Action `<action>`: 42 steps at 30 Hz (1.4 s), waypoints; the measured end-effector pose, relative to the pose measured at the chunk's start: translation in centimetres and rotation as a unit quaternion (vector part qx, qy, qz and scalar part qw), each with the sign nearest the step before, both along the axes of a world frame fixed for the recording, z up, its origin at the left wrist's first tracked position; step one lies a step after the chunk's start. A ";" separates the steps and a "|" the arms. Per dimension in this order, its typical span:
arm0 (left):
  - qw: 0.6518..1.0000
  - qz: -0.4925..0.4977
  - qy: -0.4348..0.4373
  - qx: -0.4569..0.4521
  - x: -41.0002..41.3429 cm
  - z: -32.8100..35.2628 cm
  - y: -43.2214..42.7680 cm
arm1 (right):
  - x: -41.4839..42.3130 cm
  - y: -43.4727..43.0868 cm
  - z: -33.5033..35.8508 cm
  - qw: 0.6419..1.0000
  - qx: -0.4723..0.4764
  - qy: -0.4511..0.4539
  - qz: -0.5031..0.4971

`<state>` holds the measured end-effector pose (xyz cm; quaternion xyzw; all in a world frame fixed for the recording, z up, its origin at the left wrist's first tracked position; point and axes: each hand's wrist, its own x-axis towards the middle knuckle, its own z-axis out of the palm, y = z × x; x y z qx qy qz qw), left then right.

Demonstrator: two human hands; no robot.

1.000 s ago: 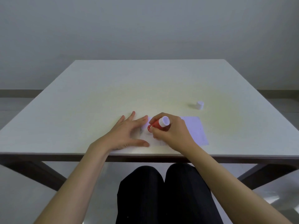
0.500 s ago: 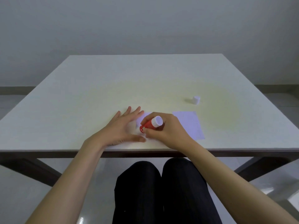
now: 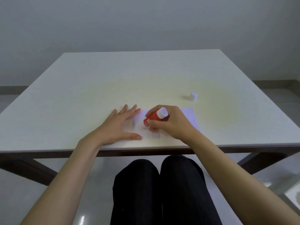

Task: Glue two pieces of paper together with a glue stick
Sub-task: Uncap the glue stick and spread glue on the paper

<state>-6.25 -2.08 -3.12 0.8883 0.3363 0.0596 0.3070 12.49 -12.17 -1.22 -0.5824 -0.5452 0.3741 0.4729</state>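
White table [image 3: 81,95]: left hand [image 3: 116,127] flat, fingers spread, pinning paper [image 3: 139,133]; right hand [image 3: 168,124] clamped on glue stick [image 3: 154,116], applying glue. Next: lay second sheet [image 3: 190,116], beside the stick.

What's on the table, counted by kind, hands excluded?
Glue stick: 1, red body, held in the right hand
Cap: 1, white, standing apart on the table
Paper: 2, one sheet right of the right hand, one printed sheet pinned flat under the left hand
Total: 4
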 end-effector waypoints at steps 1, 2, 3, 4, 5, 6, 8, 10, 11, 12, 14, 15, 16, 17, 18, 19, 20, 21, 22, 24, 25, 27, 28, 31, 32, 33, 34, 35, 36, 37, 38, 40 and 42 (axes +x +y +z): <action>1.000 0.001 0.000 0.001 0.0 0.1 0.0 | 0.4 0.2 0.1 0.999 0.003 0.023 -0.041; 1.000 0.001 0.000 0.002 0.0 0.1 0.0 | 0.7 0.4 0.1 0.996 0.005 0.041 -0.077; 1.000 -0.001 -0.001 0.002 0.0 0.1 0.0 | 0.8 0.5 0.1 0.994 0.009 0.046 -0.098; 1.000 -0.002 -0.001 0.002 0.0 0.1 0.1 | 0.9 0.5 0.1 0.994 0.010 0.039 -0.100; 1.000 -0.001 -0.002 0.002 0.0 0.1 0.1 | 0.9 0.4 -0.1 0.996 0.009 0.024 -0.083; 1.000 -0.001 -0.002 0.002 0.0 0.0 0.1 | 0.8 0.1 -0.2 0.999 0.004 0.008 -0.051; 1.000 -0.001 -0.005 0.001 0.0 -0.1 0.1 | 0.4 -0.5 -0.3 1.000 -0.009 -0.011 0.021; 1.000 -0.003 -0.003 0.003 -0.1 -0.1 0.1 | 0.5 -0.4 -0.3 0.999 -0.007 -0.006 0.041; 1.000 -0.002 -0.001 0.004 -0.1 -0.1 0.2 | 0.7 -0.2 -0.2 1.000 0.000 0.005 0.024; 1.000 0.000 -0.001 0.002 -0.1 -0.1 0.2 | 0.9 0.2 -0.2 1.000 0.006 0.018 -0.007; 1.000 0.002 -0.001 -0.001 -0.2 -0.1 0.3 | 1.1 0.9 -0.1 0.996 0.015 0.033 -0.077; 1.000 0.002 -0.001 -0.003 -0.1 -0.1 0.3 | 1.1 1.1 -0.1 0.995 0.018 0.024 -0.100; 1.000 0.002 -0.001 -0.004 -0.1 -0.1 0.3 | 1.1 1.1 -0.1 0.994 0.019 0.009 -0.106; 1.000 0.003 -0.002 -0.004 -0.1 -0.1 0.2 | 1.2 0.8 -0.2 0.996 0.018 -0.005 -0.092; 1.000 0.002 -0.003 -0.002 -0.1 -0.1 0.2 | 1.2 0.4 -0.2 0.998 0.015 -0.011 -0.059; 1.000 0.001 -0.005 0.002 -0.1 -0.1 0.2 | 1.2 -0.2 -0.2 1.000 0.009 -0.011 -0.017; 1.000 0.000 -0.006 0.006 -0.1 -0.1 0.1 | 1.3 -0.7 -0.2 1.000 0.002 -0.008 0.022; 1.000 0.000 -0.008 0.007 -0.1 -0.2 0.1 | 1.4 -1.0 -0.3 0.999 -0.003 -0.001 0.046; 1.000 0.000 -0.008 0.006 -0.1 -0.2 0.1 | 1.5 -1.1 -0.3 0.999 -0.003 0.005 0.050; 1.000 0.001 -0.008 0.001 -0.1 -0.2 0.1 | 1.7 -0.5 -0.2 1.000 0.007 0.024 0.004; 1.000 0.000 -0.006 0.000 -0.2 -0.1 0.1 | 1.8 -0.2 -0.1 0.999 0.013 0.035 -0.034; 1.000 0.000 -0.003 0.002 -0.2 -0.1 0.2 | 1.9 0.2 0.2 0.996 0.019 0.045 -0.080; 1.000 0.000 -0.002 0.001 -0.2 -0.1 0.2 | 2.0 0.2 0.2 0.996 0.017 0.041 -0.076; 1.000 -0.002 -0.001 0.003 -0.2 -0.2 0.1 | 2.1 -0.9 0.1 1.000 -0.006 0.019 0.017; 1.000 -0.003 0.001 0.005 -0.2 -0.2 0.1 | 2.1 -1.2 0.0 0.999 -0.013 0.018 0.045; 1.000 -0.004 0.002 0.007 -0.2 -0.3 0.2 | 2.1 -1.4 -0.1 0.998 -0.014 0.020 0.053; 1.000 -0.005 0.004 0.008 -0.2 -0.3 0.2 | 2.2 -1.2 -0.1 0.999 -0.010 0.027 0.039; 1.000 -0.005 0.004 0.007 -0.2 -0.3 0.2 | 2.3 -0.9 -0.1 0.999 -0.002 0.038 0.009; 1.000 -0.005 0.004 0.005 -0.2 -0.2 0.1 | 2.4 -0.5 -0.1 0.998 0.007 0.049 -0.029; 1.000 -0.004 0.003 0.002 -0.3 -0.1 0.1 | 2.5 -0.2 -0.1 0.996 0.017 0.058 -0.061; 1.000 -0.003 0.002 0.000 -0.3 -0.1 0.1 | 2.5 0.0 -0.1 0.995 0.023 0.062 -0.081; 1.000 -0.002 0.004 -0.001 -0.2 0.1 0.0 | 2.4 0.2 -0.3 0.997 0.016 0.050 -0.064; 1.000 -0.003 0.006 0.003 -0.2 0.1 -0.1 | 2.1 0.0 -0.4 1.000 -0.008 0.026 0.003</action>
